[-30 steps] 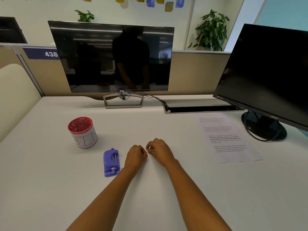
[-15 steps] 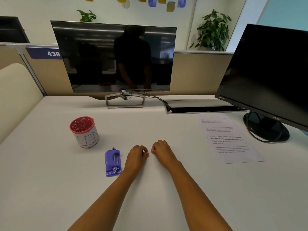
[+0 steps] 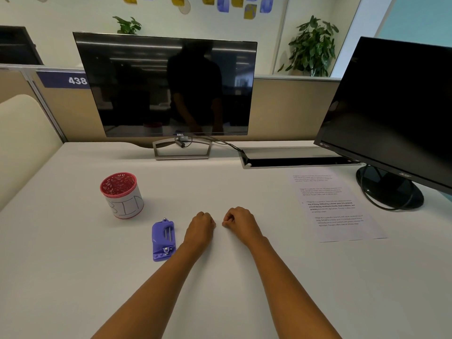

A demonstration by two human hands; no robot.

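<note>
My left hand (image 3: 199, 225) and my right hand (image 3: 241, 222) rest knuckles-up on the white desk (image 3: 73, 277), side by side with a narrow gap between them. The fingers of both are curled under, and I see nothing held in either. A flat purple plastic tool (image 3: 163, 239) with metal parts lies just left of my left hand, not touching it. Further left and back stands a red cup (image 3: 122, 195) wrapped in a white label reading "BIN".
A printed sheet of paper (image 3: 335, 206) lies to the right of my right hand. A Dell monitor (image 3: 166, 86) stands at the back, with a cable tray (image 3: 293, 157) beside it. A second black monitor (image 3: 396, 111) and its round base stand at the right.
My hands were touching at the fingertips a second ago. They have drawn slightly apart, and the fingers have curled in more tightly.
</note>
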